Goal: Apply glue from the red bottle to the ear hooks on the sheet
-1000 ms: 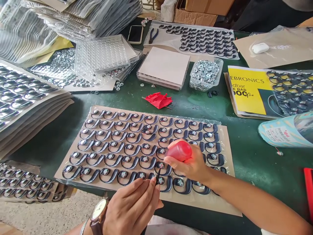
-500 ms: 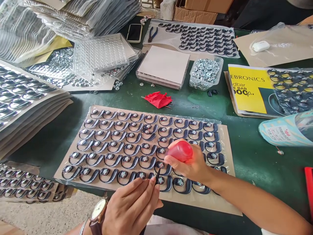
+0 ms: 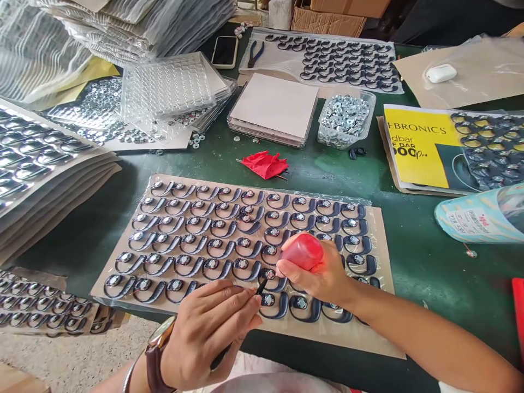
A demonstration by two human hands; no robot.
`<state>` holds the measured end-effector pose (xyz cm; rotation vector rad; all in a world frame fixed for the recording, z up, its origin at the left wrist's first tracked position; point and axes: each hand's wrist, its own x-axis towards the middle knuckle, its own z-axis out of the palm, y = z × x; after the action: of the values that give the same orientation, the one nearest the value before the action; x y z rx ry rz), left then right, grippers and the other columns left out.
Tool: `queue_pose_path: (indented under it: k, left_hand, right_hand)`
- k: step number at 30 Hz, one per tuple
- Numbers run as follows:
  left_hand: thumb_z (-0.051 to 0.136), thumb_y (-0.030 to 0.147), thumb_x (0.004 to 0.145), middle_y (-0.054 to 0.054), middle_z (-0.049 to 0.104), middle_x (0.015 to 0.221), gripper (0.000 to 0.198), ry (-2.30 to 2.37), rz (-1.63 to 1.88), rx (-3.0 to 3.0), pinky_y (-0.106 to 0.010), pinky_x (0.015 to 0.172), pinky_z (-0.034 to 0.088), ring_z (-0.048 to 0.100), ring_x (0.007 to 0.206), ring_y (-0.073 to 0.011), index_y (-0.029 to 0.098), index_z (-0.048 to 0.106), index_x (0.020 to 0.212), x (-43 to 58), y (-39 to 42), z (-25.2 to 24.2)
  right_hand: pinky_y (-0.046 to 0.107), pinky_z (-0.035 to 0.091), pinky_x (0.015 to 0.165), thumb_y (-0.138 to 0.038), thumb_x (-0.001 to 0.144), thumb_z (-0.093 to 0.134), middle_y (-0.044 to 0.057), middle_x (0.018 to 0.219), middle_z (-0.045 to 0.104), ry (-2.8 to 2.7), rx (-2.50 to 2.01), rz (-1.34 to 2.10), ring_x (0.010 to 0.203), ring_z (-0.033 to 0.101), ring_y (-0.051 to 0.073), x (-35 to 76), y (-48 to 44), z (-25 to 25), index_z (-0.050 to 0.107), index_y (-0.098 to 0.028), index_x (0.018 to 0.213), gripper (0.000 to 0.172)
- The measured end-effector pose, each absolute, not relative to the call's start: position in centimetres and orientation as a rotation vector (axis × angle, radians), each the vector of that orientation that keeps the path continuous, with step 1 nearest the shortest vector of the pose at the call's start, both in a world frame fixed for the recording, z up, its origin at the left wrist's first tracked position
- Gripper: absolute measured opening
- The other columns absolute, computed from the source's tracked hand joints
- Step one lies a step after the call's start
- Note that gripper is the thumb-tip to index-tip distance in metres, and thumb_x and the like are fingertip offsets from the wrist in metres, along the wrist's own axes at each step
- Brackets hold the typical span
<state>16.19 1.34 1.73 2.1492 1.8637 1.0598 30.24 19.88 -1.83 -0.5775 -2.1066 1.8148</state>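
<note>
A cardboard sheet [image 3: 327, 331] under clear film carries rows of black ear-hook earphone shells [image 3: 144, 292] with round silver speaker discs. My left hand [image 3: 213, 327], a watch on its wrist, is closed around black tweezers [image 3: 262, 285]. Their tip is at the disc of one shell [image 3: 268, 274] right of the sheet's middle. My right hand [image 3: 317, 281] grips a red, see-through squeeze bottle [image 3: 303, 252], tilted over the same part of the sheet. The bottle's nozzle is hidden by the fingers, and some shells lie covered beneath both hands.
Beyond the sheet lies a crumpled red cloth [image 3: 265, 165]. Behind it are stacked white-topped trays [image 3: 274, 109] and a clear tub [image 3: 344, 139] of metal discs. Layered sheets [image 3: 61, 191] rise at left. At right are a yellow printed box [image 3: 413, 147] and a light-blue cup [image 3: 470, 215].
My left hand has shifted slightly left and the tweezers lean lower, with their tip still near the same shell. My right hand and the bottle have barely moved.
</note>
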Motion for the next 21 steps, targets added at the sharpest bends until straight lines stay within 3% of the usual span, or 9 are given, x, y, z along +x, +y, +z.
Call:
queue_pose_path:
  k: [8, 16, 21]
  left_hand:
    - [0.056, 0.005, 0.086, -0.003, 0.073, 0.082, 0.019, 1.868, 1.154, 1.914, -0.025, 0.064, 0.052, 0.068, 0.067, -0.0126, 0.014, 0.066, 0.1, 14.8, 2.3, 1.8]
    - [0.056, 0.008, 0.09, -0.004, 0.074, 0.083, 0.016, 1.88, 1.192, 1.788, -0.025, 0.061, 0.051, 0.066, 0.064, -0.012, 0.017, 0.068, 0.097, 14.1, 2.7, 1.7]
    - [0.055, 0.007, 0.089, -0.004, 0.074, 0.083, 0.017, 1.837, 1.161, 1.952, -0.025, 0.062, 0.051, 0.067, 0.066, -0.0124, 0.015, 0.065, 0.099, 14.6, 2.4, 1.9]
  right_hand:
    - [0.025, 0.056, 0.062, -0.036, 0.08, 0.076, 0.0, 0.079, 0.07, -2.167, -0.393, 1.695, 0.06, 0.063, 0.012, 30.3, 19.8, -2.2, 0.068, -0.021, 0.083, 0.018]
    - [0.027, 0.058, 0.07, -0.045, 0.077, 0.078, 0.003, 0.084, 0.073, -2.177, -0.308, 1.601, 0.067, 0.068, 0.015, 30.1, 19.8, -2.1, 0.067, -0.021, 0.086, 0.027]
    - [0.028, 0.059, 0.066, -0.043, 0.079, 0.077, 0.002, 0.076, 0.072, -1.959, -0.447, 1.882, 0.066, 0.069, 0.016, 30.4, 19.9, -0.8, 0.065, -0.021, 0.087, 0.027]
